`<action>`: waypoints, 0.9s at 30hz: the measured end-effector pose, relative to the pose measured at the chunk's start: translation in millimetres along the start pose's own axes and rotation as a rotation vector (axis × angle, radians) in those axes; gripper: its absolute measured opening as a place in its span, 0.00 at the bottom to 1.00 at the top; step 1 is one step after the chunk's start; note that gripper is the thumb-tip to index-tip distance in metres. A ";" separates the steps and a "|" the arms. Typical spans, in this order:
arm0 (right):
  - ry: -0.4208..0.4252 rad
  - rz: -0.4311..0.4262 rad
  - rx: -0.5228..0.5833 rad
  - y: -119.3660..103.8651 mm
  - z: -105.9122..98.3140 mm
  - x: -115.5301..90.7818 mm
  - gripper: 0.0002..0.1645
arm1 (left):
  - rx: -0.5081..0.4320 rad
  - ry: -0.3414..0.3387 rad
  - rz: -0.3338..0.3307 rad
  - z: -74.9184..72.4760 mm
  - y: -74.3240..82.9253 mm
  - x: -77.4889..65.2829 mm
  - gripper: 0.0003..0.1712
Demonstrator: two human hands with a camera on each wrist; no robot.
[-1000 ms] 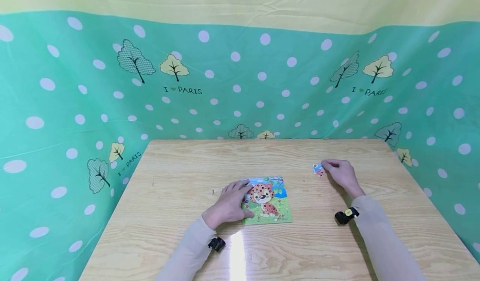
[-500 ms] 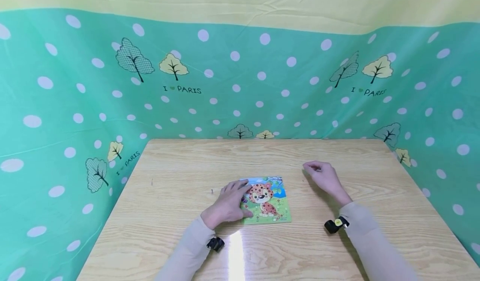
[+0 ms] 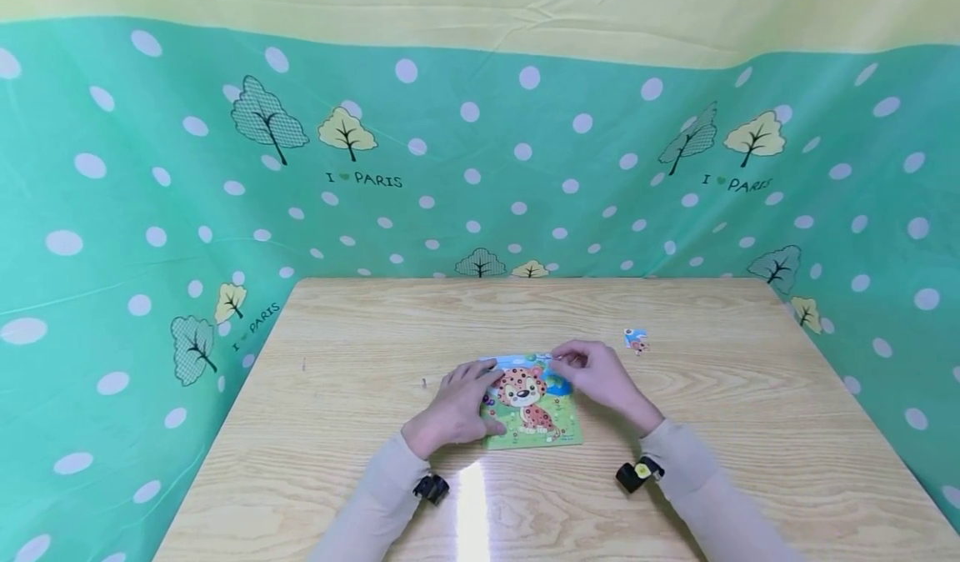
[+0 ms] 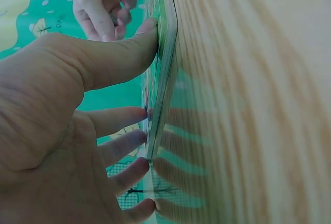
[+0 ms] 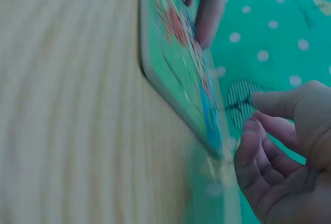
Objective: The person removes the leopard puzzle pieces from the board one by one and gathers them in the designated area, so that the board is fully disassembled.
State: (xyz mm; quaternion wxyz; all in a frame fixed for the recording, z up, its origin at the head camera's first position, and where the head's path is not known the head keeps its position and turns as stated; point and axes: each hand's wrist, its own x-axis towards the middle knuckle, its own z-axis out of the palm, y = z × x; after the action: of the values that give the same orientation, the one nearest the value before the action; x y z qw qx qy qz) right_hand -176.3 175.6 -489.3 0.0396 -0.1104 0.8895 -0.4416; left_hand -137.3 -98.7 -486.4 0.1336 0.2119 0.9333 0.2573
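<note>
A square puzzle board (image 3: 531, 429) with a spotted leopard cub picture lies on the table. My left hand (image 3: 453, 403) rests on its left side. In the left wrist view the thumb (image 4: 134, 48) lies on the board's face, and the spread fingertips reach another edge. My right hand (image 3: 600, 374) is over the board's upper right corner. In the right wrist view its thumb and curled fingers (image 5: 250, 138) are close together beside the board. Whether a thin piece is between them cannot be seen. Small blue and pink puzzle pieces (image 3: 636, 341) lie to the right, behind the right hand.
The wooden table (image 3: 360, 328) has two tiny dark marks or specks to the left of the board. A green dotted cloth (image 3: 420, 237) hangs at the back and both sides. Each wrist wears a black camera band.
My right hand has moved left from beside the small pieces to the board's upper right corner. Blue and pink pieces still lie at that spot. The left hand has stayed in place.
</note>
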 end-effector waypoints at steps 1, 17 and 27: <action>-0.019 -0.012 0.002 -2.4 3.5 -0.3 0.14 | -0.002 0.000 0.002 0.0 0.1 -0.1 0.53; -0.209 -0.130 -0.308 -25.4 35.7 4.1 0.46 | -0.003 0.015 -0.001 1.3 -1.3 0.8 0.55; -0.274 -0.068 -0.274 -29.3 34.0 10.0 0.51 | 0.002 0.019 0.012 1.4 -0.7 1.0 0.54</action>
State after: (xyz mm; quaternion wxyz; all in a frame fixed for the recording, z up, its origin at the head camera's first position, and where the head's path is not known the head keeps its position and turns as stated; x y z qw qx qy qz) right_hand -175.6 129.7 -486.4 0.1297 -0.2040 0.9234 -0.2983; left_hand -137.9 -98.2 -488.1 0.1232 0.2151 0.9335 0.2590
